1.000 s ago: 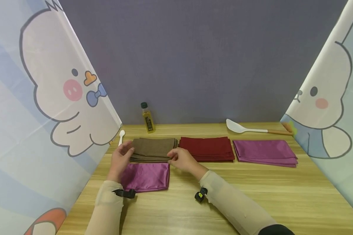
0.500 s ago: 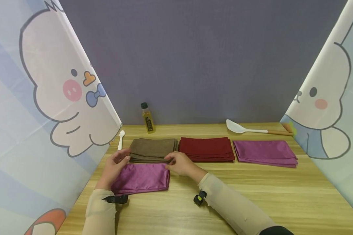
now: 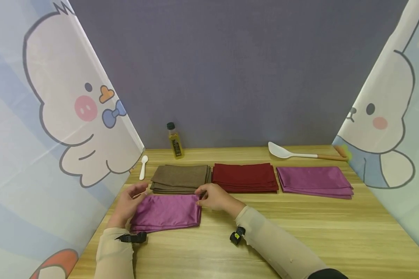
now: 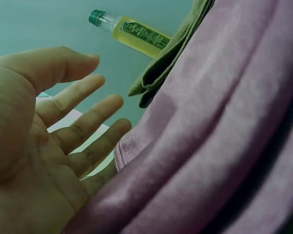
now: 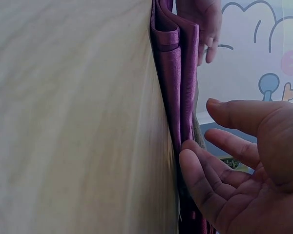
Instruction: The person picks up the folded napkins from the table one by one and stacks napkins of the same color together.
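Note:
A folded purple satin cloth (image 3: 167, 213) lies at the front left of the table. At its left end is my left hand (image 3: 127, 203), fingers loosely bent; in the left wrist view the thumb stands apart and nothing is gripped. My right hand (image 3: 214, 197) is at the cloth's far right corner. In the right wrist view its fingertips (image 5: 188, 161) touch the folded edge, while the thumb stays apart. Directly behind lies a folded brown cloth (image 3: 181, 176). To its right are a folded dark red cloth (image 3: 244, 176) and another folded purple cloth (image 3: 312, 178).
Toward the back left, a small bottle of yellow oil (image 3: 176, 145) stands upright beside the wall. A small white spoon (image 3: 143, 168) lies left of the brown cloth. At the back right lies a white spoon-shaped utensil (image 3: 281, 150) with a wooden handle. Printed fabric walls flank the table.
My left hand has moved left and nearer, uncovering the small spoon and more of the purple cloth's left end. My right hand has shifted slightly left and nearer to the purple cloth's corner.

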A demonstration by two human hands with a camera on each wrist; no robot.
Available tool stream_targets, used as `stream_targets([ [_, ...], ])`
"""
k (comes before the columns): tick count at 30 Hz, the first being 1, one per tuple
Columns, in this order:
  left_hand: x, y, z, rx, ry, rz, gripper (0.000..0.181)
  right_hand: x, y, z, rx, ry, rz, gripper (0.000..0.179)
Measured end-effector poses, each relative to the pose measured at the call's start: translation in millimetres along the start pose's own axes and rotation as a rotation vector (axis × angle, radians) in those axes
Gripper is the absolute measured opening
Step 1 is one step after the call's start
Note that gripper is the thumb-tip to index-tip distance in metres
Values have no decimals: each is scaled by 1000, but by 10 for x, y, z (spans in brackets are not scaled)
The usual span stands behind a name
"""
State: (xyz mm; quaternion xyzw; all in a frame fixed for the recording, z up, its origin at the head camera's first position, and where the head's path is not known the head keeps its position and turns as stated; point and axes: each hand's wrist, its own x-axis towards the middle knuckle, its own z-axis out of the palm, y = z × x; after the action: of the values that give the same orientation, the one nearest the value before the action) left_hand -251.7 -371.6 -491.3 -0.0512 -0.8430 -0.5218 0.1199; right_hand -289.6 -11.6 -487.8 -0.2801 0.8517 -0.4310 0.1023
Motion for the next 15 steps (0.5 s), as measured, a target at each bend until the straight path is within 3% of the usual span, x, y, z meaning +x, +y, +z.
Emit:
stream_targets([
  [15,-46,-54,-67,84,-76,-70,40,-21,-31,7,-45,-2,-28,26],
])
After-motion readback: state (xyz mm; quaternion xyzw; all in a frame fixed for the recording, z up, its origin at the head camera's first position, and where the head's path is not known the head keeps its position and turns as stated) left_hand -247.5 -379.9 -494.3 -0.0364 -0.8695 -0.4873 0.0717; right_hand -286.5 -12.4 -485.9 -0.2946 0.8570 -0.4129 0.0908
